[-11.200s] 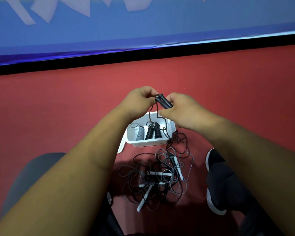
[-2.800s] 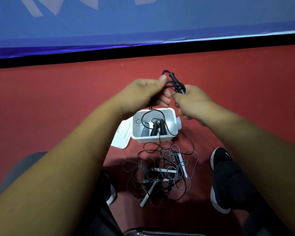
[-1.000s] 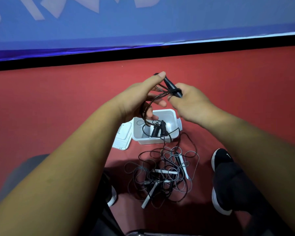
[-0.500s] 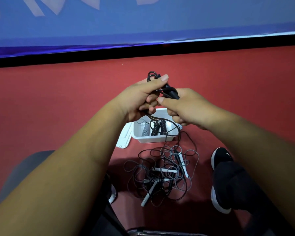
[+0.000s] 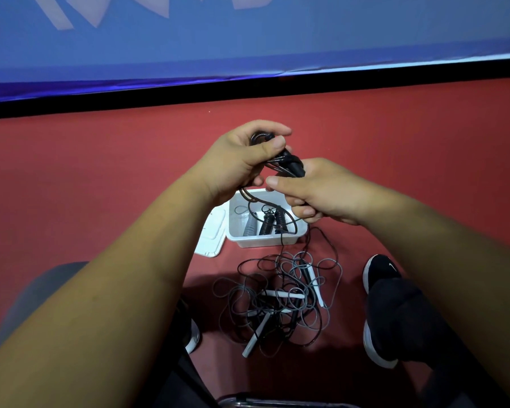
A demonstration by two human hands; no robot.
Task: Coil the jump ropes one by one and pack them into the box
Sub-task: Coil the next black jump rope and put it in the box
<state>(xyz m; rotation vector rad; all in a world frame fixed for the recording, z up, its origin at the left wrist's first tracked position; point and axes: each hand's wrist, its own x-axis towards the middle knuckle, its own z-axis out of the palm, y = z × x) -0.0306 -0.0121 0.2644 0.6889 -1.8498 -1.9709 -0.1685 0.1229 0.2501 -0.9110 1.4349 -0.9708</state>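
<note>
**While Both Hands Hold the Black Rope, the Box Lies Open Below**

Where the head view looks down, the black jump rope is held in the air above the far edge of the white box. Its paired handles slant from upper left down to lower right. The left hand has its grip closed round the upper end and a few loops of cord, thumb pressed on top. The right hand has its grip closed round the lower end. Loose cord hangs down from the hands, crosses the box and runs into the tangled pile of ropes with white handles on the red floor.

Inside the box, three coiled ropes lie side by side, one grey and two black. The box's long axis runs left to right, and its lid lies flat against its left wall. A black shoe stands near the pile's right side. The floor stretches wide on both sides of the box, and beyond it as far as the black strip.
</note>
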